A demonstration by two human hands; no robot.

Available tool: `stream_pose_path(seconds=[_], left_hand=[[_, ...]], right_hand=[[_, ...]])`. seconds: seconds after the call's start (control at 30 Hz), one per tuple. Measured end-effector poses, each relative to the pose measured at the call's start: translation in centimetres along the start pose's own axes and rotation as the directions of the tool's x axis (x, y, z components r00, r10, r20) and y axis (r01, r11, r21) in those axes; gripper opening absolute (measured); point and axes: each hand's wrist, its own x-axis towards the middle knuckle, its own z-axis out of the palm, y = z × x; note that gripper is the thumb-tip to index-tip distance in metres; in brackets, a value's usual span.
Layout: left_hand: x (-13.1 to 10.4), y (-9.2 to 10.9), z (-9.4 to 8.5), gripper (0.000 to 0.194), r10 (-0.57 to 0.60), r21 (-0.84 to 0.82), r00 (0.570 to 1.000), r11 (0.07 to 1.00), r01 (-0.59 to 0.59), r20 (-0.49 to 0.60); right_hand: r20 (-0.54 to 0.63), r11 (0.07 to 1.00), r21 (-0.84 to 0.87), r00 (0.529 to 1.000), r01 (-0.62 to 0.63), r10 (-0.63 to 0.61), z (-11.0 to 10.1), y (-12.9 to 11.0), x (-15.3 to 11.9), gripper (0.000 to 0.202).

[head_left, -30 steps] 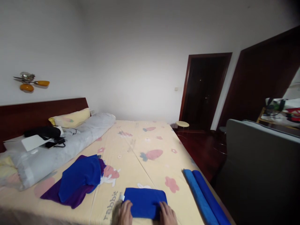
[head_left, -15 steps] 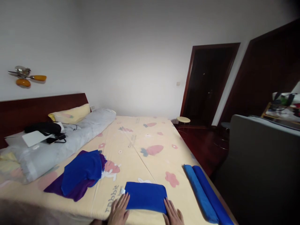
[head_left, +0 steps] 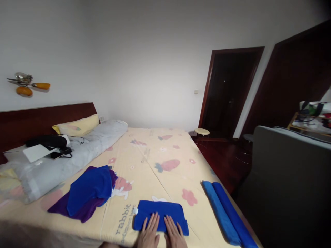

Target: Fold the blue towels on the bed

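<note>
Though partly covered, blue cloth (head_left: 161, 207) seemingly folded beneath both hands (head_left: 149, 235) (head_left: 175, 235).

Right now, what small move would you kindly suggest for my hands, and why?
I would probably start curling the near edge of the blue cloth away from you: it looks flat, and your left hand and right hand rest side by side toward that edge.

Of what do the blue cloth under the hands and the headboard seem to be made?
Blue cloth: soft-looking matte fabric, perhaps microfibre; shine is absent, a white tag shows. Headboard: probably smooth wood, from its reddish-brown colour; grain is unclear.
</note>
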Motion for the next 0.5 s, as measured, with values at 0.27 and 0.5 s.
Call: stream_pose_path(seconds=[0.27, 0.5], left_hand=[[-3.4, -6.7, -1.8, 0.072, -0.084, 0.123, 0.987, 0.987, 0.101, -0.137], [-2.5, -6.5, -5.2, 0.066, -0.18, 0.05, 0.979, 0.981, 0.185, -0.098]], right_hand=[[0.086, 0.984, 0.004, 0.98, -0.18, 0.179, -4.3, 5.8, -2.8, 0.057], [0.135, 0.97, 0.137, 0.973, -0.203, 0.185, -7.2, 5.6, -1.0, 0.051]])
